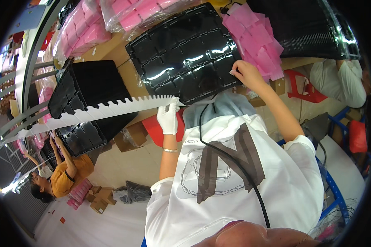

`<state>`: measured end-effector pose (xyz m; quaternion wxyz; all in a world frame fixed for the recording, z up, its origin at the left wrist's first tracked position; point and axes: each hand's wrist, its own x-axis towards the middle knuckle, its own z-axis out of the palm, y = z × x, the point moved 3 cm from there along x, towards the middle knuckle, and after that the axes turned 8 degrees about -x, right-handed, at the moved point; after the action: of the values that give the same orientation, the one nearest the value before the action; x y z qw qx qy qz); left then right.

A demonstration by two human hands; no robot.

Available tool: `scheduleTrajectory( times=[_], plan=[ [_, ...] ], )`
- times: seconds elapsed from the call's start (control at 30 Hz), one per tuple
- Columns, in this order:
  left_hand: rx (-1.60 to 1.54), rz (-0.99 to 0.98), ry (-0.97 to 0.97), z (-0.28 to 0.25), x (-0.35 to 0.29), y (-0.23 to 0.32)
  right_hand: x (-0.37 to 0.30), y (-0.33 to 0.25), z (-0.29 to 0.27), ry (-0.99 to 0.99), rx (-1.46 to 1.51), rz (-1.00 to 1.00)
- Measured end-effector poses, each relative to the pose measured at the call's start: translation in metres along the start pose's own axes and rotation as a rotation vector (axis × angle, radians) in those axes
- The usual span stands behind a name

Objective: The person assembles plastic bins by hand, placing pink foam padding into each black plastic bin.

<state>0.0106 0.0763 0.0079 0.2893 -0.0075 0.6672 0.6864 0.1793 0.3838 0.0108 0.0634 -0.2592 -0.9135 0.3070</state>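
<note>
A white glove covers my left hand (167, 117), whose fingers close on the right end of a long white strip with a notched upper edge (107, 112). From there the strip runs off toward the far left. In front of me lies a black plastic tray (181, 51) with several shallow compartments. My bare right hand (248, 75) is at the tray's right edge, thumb and fingers pinched together. Whatever is between those fingertips, if anything, is too small to make out. Beyond that hand, a loose pile of pink square sheets (253, 39) overlaps the tray's side.
Stacked black trays stand at left (97, 90) and at far right (301, 29). Plastic-wrapped pink bundles (84, 33) lie at the back left. A person in an orange top (70, 175) works at the left; another in light clothing (338, 82) sits at right. A red stool (305, 86) is nearby.
</note>
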Motion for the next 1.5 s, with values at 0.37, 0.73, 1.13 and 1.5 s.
scheduleTrajectory(
  times=[0.37,0.73,1.13,1.5],
  plan=[
    [0.015,0.059,0.08,-0.012,0.014,-0.003,-0.004,0.003,0.007,0.071,-0.048,0.119],
    [0.015,0.039,0.086,-0.011,0.015,-0.004,-0.001,0.001,0.007,0.068,-0.067,0.125],
    [0.054,0.051,0.078,-0.009,0.016,-0.004,-0.015,-0.005,0.009,0.09,-0.133,-0.249],
    [0.426,0.099,0.048,-0.042,-0.047,-0.053,-0.157,0.185,0.038,0.508,0.392,0.686]
  ],
)
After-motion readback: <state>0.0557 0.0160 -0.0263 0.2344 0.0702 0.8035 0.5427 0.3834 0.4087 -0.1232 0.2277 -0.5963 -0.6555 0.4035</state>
